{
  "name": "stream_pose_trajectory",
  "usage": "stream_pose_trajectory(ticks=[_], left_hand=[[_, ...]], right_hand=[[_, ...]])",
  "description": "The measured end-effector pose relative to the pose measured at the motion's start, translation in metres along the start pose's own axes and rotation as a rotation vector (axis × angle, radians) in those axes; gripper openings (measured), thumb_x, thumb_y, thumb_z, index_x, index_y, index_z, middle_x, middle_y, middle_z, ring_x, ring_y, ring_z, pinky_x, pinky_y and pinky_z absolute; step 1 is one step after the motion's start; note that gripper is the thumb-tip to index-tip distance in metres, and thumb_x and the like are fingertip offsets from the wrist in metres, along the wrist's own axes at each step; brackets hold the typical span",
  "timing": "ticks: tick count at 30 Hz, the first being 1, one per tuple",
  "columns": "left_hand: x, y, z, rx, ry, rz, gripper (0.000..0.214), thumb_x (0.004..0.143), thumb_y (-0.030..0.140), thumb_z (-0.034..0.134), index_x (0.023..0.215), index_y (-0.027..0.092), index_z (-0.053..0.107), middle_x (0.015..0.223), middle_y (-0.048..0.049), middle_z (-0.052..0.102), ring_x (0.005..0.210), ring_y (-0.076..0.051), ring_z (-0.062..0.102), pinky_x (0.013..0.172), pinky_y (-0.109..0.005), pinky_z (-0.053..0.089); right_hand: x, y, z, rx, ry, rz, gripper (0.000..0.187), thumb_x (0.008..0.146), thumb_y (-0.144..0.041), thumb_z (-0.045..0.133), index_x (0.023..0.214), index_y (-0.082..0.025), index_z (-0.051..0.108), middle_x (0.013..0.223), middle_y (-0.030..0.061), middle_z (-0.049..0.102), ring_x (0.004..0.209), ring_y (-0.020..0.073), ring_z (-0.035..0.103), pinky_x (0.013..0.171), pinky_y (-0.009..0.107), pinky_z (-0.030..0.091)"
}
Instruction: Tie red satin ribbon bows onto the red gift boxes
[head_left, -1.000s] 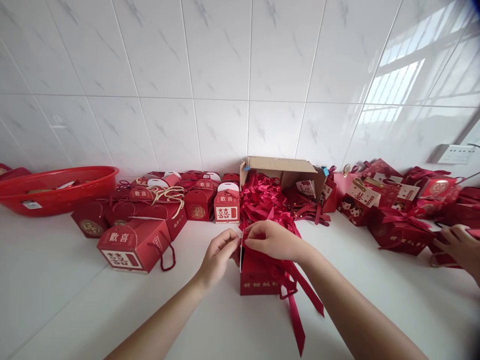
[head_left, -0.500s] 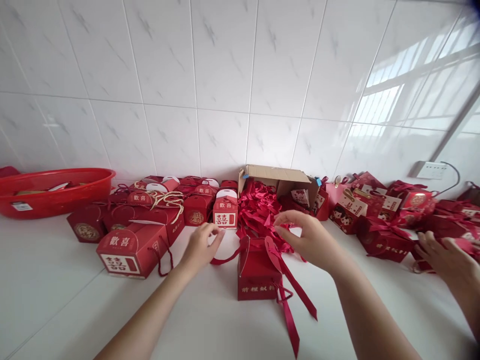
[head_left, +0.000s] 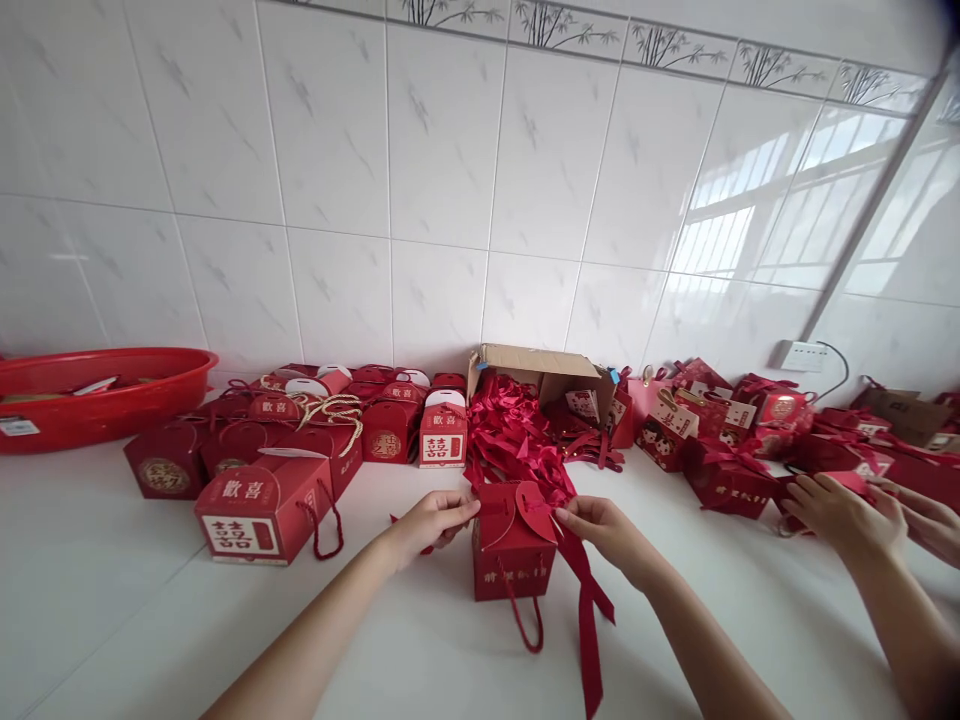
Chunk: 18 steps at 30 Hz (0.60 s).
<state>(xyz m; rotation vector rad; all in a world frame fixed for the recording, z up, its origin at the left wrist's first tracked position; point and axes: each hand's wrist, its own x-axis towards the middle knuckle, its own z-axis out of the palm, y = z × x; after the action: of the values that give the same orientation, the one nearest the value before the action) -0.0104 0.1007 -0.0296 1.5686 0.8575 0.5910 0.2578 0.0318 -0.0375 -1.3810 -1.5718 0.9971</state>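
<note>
A small red gift box (head_left: 514,572) with gold lettering stands upright in front of me, its rounded top flaps folded together. A red cord handle (head_left: 534,640) hangs down its front. My left hand (head_left: 439,522) is closed in a pinch on a red ribbon at the box's upper left edge; a bit of ribbon shows behind the fingers. On the other side, my right hand (head_left: 600,530) pinches the ribbon (head_left: 589,620) by the right flap. Its long tails trail down onto the white table. The fingertips partly hide where the ribbon meets the box.
Finished-looking red boxes (head_left: 262,505) crowd the left, before a red basin (head_left: 105,395). Behind my box, a cardboard carton (head_left: 536,360) spills red ribbons (head_left: 517,430). More boxes (head_left: 727,475) stand right, where another person's hands (head_left: 847,515) handle a red box. A tiled wall (head_left: 442,130) closes the back.
Both my hands have come down and inward to the box's top, closing on the ribbon. The cord handle now hangs at the front. The other person's second hand has come into view.
</note>
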Motion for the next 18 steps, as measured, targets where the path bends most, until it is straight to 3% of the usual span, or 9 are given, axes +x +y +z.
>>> stream_pose_trajectory(ticks=[5,10,12,15,18], left_hand=[[0.002,-0.001,-0.008,0.047,-0.003,-0.035,0.052,0.065,0.064,0.065,0.059,0.019,0.038,0.051,0.0081,0.035,0.045,-0.006,0.023,0.045,-0.023,0.013],[0.000,-0.002,-0.006,0.129,0.024,-0.025,0.051,0.065,0.065,0.062,0.059,0.019,0.042,0.053,0.0059,0.040,0.046,-0.007,0.030,0.045,-0.022,0.019],[0.001,0.000,-0.007,0.174,0.089,0.026,0.045,0.067,0.061,0.063,0.064,0.018,0.050,0.061,0.0025,0.049,0.054,-0.010,0.041,0.050,-0.022,0.029],[-0.001,0.008,-0.014,0.247,0.283,0.145,0.033,0.070,0.052,0.063,0.073,0.019,0.055,0.080,-0.0008,0.056,0.079,-0.016,0.050,0.068,-0.024,0.037],[-0.014,0.016,-0.016,0.323,0.402,0.204,0.028,0.072,0.046,0.060,0.063,0.020,0.055,0.070,-0.0008,0.054,0.076,-0.019,0.050,0.067,-0.026,0.037]], right_hand=[[-0.005,0.010,-0.009,-0.351,0.183,-0.189,0.032,0.081,-0.046,0.059,0.064,-0.019,0.057,0.068,0.0014,0.060,0.067,0.0168,0.051,0.071,0.033,0.040],[-0.011,0.015,-0.004,-0.656,0.307,-0.370,0.021,0.087,-0.035,0.053,0.072,-0.021,0.058,0.075,0.0035,0.064,0.074,0.0211,0.053,0.081,0.042,0.038],[-0.014,0.015,0.002,-0.639,0.378,-0.372,0.013,0.086,-0.033,0.052,0.083,-0.022,0.057,0.082,0.0053,0.063,0.080,0.0229,0.054,0.080,0.042,0.040],[-0.021,0.013,0.013,-0.414,0.488,-0.257,0.015,0.084,-0.034,0.050,0.091,-0.021,0.051,0.086,0.0058,0.059,0.074,0.0206,0.054,0.069,0.036,0.045],[-0.032,0.005,0.020,-0.141,0.342,-0.071,0.015,0.082,-0.035,0.050,0.084,-0.021,0.052,0.075,0.0017,0.056,0.059,0.0149,0.050,0.056,0.029,0.043]])
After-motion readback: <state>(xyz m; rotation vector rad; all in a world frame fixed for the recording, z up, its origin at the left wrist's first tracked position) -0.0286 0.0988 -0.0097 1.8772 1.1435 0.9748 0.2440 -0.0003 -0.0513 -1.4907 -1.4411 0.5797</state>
